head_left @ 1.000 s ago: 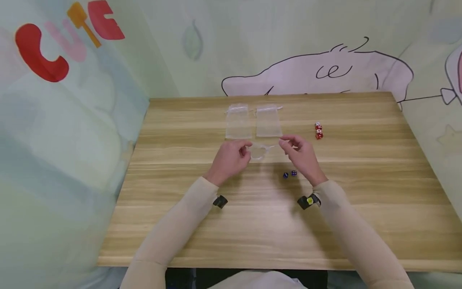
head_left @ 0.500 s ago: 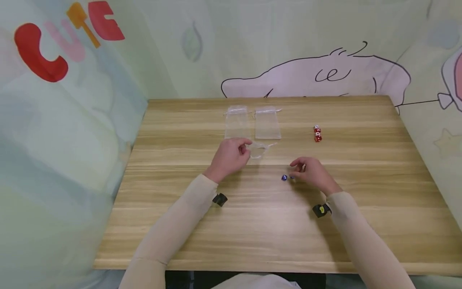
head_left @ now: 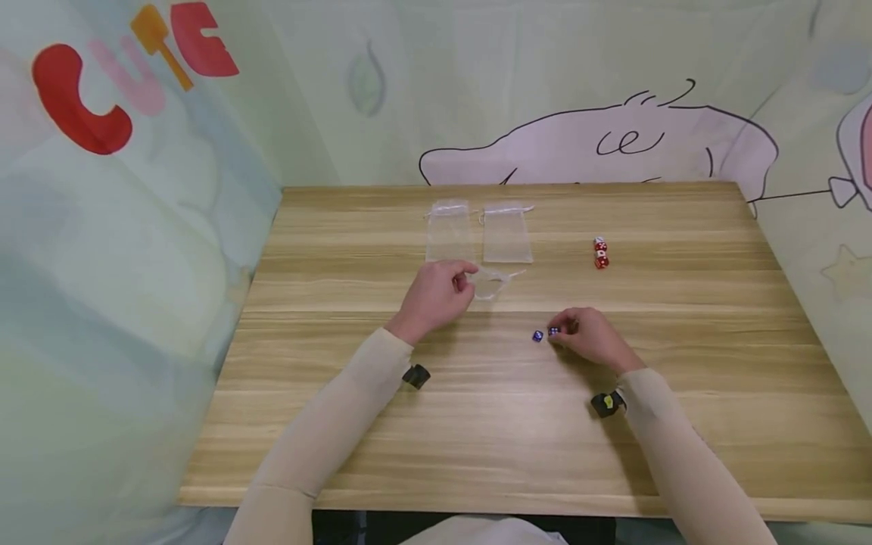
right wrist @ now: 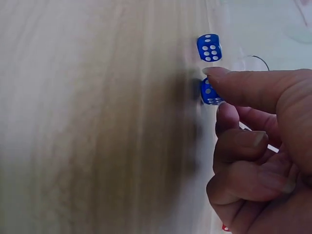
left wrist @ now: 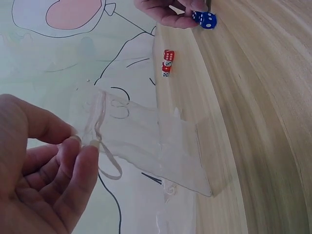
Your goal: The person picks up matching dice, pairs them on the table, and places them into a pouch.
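Note:
My left hand [head_left: 436,297] pinches the top edge of a sheer white drawstring bag [left wrist: 146,134] between thumb and fingertips. Its mouth is spread, a ribbon loop hangs down, and the lower end reaches toward the table in the left wrist view. On the table to the right, my right hand [head_left: 591,337] has thumb and finger on either side of a blue die [right wrist: 209,92] with white dots, partly covered by the thumb. A second blue die [right wrist: 209,48] lies just beside it, outside the grip.
Two more sheer drawstring bags, one on the left [head_left: 448,235] and one on the right [head_left: 507,236], lie flat toward the table's back. Several red and white dice [head_left: 601,253] stand in a row at the back right. A printed curtain [head_left: 545,68] hangs behind the wooden table [head_left: 477,439].
My right hand has let go of the bag's ribbon, moved down and right to the blue dice, and taken one between its fingertips. The left hand stays in place with the bag.

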Tool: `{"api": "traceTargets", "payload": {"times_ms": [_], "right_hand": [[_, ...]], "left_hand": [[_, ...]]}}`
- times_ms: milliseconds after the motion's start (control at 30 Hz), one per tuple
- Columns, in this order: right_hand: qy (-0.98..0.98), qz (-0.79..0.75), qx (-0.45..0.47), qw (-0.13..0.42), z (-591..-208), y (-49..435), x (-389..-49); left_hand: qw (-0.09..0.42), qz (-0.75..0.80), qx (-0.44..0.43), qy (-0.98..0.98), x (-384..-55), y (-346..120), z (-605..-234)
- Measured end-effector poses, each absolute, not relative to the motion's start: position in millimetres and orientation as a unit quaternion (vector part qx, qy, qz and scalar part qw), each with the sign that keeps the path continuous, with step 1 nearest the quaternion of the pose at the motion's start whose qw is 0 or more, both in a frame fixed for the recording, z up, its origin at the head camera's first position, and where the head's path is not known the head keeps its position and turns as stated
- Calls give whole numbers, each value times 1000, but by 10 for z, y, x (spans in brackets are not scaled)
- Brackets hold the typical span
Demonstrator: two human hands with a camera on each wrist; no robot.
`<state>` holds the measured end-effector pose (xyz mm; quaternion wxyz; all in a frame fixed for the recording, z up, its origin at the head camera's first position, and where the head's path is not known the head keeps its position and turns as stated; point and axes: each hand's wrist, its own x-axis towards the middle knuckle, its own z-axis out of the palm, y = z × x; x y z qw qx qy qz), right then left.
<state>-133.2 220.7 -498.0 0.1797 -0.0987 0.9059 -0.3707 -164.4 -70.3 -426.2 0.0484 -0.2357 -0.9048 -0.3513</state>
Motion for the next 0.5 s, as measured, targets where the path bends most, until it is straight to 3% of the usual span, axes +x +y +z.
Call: {"api": "traceTargets", "payload": {"times_ms": [500], "right_hand": [[892, -419, -80, 150, -4927, 2213, -1343]], "left_hand": [[42, -343, -243, -906, -1623, -687, -4255]]}}
